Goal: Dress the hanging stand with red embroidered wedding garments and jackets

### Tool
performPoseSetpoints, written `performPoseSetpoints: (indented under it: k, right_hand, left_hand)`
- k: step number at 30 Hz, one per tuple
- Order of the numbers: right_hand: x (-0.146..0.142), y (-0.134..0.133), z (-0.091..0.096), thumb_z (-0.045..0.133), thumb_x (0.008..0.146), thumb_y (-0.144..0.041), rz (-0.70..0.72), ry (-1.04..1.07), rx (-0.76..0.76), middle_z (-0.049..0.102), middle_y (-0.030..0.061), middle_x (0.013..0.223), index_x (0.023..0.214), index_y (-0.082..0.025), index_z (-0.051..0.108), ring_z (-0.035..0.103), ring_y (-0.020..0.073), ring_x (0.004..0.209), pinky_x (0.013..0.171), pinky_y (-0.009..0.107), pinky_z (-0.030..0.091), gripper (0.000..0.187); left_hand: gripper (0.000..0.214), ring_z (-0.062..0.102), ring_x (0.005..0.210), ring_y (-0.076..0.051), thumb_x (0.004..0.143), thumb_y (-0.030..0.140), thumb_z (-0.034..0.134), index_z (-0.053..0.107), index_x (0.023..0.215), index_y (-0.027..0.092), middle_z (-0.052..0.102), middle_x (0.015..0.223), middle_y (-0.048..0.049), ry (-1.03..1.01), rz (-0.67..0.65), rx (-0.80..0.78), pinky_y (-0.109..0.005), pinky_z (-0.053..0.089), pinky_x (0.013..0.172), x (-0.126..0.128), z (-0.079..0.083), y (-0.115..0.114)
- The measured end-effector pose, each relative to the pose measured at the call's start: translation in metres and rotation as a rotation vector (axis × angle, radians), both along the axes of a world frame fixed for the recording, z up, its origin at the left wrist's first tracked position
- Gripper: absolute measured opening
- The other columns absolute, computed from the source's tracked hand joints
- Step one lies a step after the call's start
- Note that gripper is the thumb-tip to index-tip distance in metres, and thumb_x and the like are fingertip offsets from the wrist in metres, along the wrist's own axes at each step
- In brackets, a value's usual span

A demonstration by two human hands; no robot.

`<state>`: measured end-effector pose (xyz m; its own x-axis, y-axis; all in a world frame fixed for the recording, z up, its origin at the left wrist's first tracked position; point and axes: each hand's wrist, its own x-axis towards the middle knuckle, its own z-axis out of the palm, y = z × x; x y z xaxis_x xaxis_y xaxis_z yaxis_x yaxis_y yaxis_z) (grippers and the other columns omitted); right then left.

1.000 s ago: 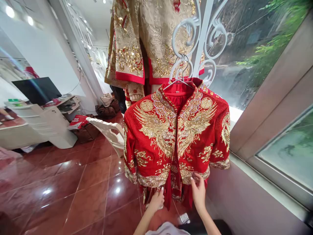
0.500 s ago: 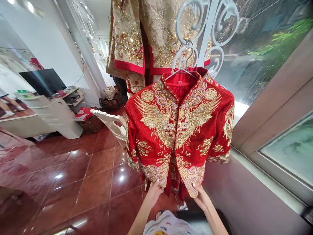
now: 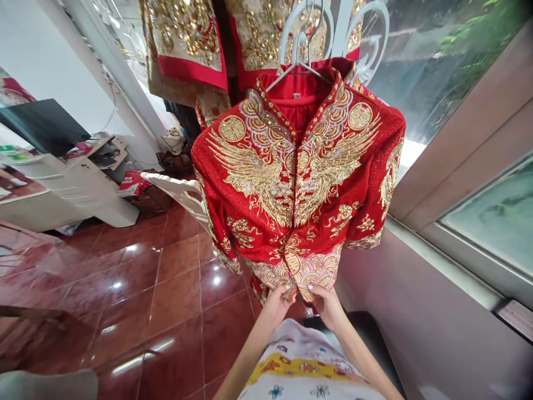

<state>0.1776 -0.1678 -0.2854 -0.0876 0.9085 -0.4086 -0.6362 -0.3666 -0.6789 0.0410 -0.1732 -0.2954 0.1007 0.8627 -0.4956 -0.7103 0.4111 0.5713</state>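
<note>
A red jacket (image 3: 258,216) with gold embroidery and a stand-up collar hangs in front of me on a metal hanger (image 3: 298,69). My left hand (image 3: 280,303) pinches the lower corner of one front panel, thumb on top. On the other front panel's hem, my right hand (image 3: 327,303) is closed in the same way. The two front edges meet near the hem, one seeming to lap over the other. The fingers beneath the cloth are hidden.
Behind the jacket hang beige and gold sequinned garments (image 3: 187,44) on a white scrolled metal stand (image 3: 362,25). A white chair back (image 3: 179,194) stands at the left. A window frame (image 3: 449,161) runs along the right. Farther left is a desk (image 3: 79,189) with a monitor (image 3: 41,128).
Both hands have brought the hem corners together, closing the gap between the front panels. The jacket appears larger and nearer, and the view has tilted down.
</note>
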Motion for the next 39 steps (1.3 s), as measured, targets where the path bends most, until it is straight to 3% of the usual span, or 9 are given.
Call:
performPoseSetpoints:
  k: [3,6,13,17,20,24,27,33,39]
  right_hand:
    - [0.0,-0.002,0.004,0.075,0.052,-0.018,-0.029,0.009,-0.01,0.057,-0.0032,0.061,0.07,-0.019,0.058,0.045,0.0098,0.049,0.039,0.02,0.034,0.025]
    - [0.007,0.0,0.012,0.074,0.051,-0.017,-0.071,0.01,-0.004,0.047,-0.0054,0.053,0.062,-0.019,0.05,0.034,0.0065,0.044,0.037,0.018,0.024,0.026]
    - [0.019,0.0,0.027,0.082,0.049,-0.02,0.048,-0.106,0.05,0.047,-0.0061,0.056,0.073,-0.017,0.052,0.034,0.0045,0.045,0.041,0.018,0.026,0.038]
    - [0.022,0.002,0.027,0.082,0.049,-0.018,0.15,-0.23,0.098,0.065,0.0034,0.09,0.091,-0.019,0.06,0.059,0.0147,0.074,0.066,0.025,0.047,0.047]
    - [0.029,0.006,0.023,0.082,0.049,-0.019,0.171,-0.332,0.104,0.064,0.0058,0.107,0.103,-0.02,0.061,0.059,0.0207,0.099,0.087,0.032,0.045,0.057]
    - [0.037,0.007,0.012,0.081,0.05,-0.025,0.253,-0.405,0.015,0.068,0.0059,0.088,0.092,-0.017,0.063,0.063,0.0191,0.077,0.068,0.031,0.049,0.046]
    - [0.037,0.005,0.009,0.079,0.055,-0.032,0.344,-0.398,-0.015,0.064,0.0042,0.061,0.073,-0.013,0.061,0.055,0.0134,0.052,0.051,0.025,0.043,0.032]
    - [0.021,0.001,0.02,0.082,0.047,-0.022,0.252,-0.198,0.03,0.054,-0.0019,0.053,0.063,-0.013,0.056,0.043,0.0068,0.047,0.044,0.02,0.032,0.032]
    - [0.0,0.0,0.025,0.081,0.044,-0.016,0.039,-0.123,-0.021,0.058,-0.0016,0.064,0.07,-0.016,0.059,0.049,0.0105,0.055,0.053,0.024,0.04,0.033]
  left_hand:
    - [0.022,0.05,0.053,-0.008,0.054,0.022,0.069,0.052,0.065,0.015,0.057,0.06,0.0027,0.01,0.043,-0.008,-0.021,0.041,0.052,0.002,0.004,-0.003]
    - [0.022,0.051,0.051,-0.009,0.052,0.022,0.068,0.055,0.067,0.013,0.061,0.064,-0.0009,0.025,0.04,-0.033,-0.021,0.037,0.045,0.001,0.007,-0.004]
    - [0.028,0.053,0.057,-0.011,0.051,0.025,0.074,0.056,0.068,0.013,0.062,0.067,-0.0019,0.026,0.048,-0.061,-0.021,0.039,0.045,0.002,0.014,-0.008]
    - [0.035,0.054,0.058,-0.011,0.049,0.031,0.081,0.059,0.07,0.013,0.06,0.062,0.0001,0.052,0.031,-0.062,-0.022,0.042,0.049,0.003,0.017,-0.009]
    - [0.035,0.052,0.055,-0.01,0.047,0.03,0.083,0.058,0.067,0.015,0.058,0.059,0.0022,0.084,0.036,-0.073,-0.021,0.04,0.047,0.003,0.016,-0.007]
    - [0.032,0.05,0.053,-0.01,0.048,0.031,0.082,0.056,0.061,0.015,0.055,0.055,0.0025,0.081,0.032,-0.081,-0.021,0.037,0.046,0.002,0.015,-0.005]
    - [0.03,0.05,0.054,-0.01,0.049,0.029,0.081,0.057,0.062,0.015,0.056,0.056,0.0023,0.082,0.055,-0.097,-0.02,0.037,0.047,0.002,0.014,-0.004]
    - [0.035,0.048,0.054,-0.009,0.047,0.033,0.082,0.056,0.061,0.014,0.053,0.057,0.0023,0.034,0.038,-0.101,-0.02,0.038,0.047,0.005,0.016,-0.005]
    - [0.04,0.048,0.055,-0.007,0.046,0.033,0.084,0.054,0.065,0.014,0.053,0.06,0.0035,-0.048,0.038,-0.109,-0.017,0.037,0.047,0.008,0.024,-0.006]
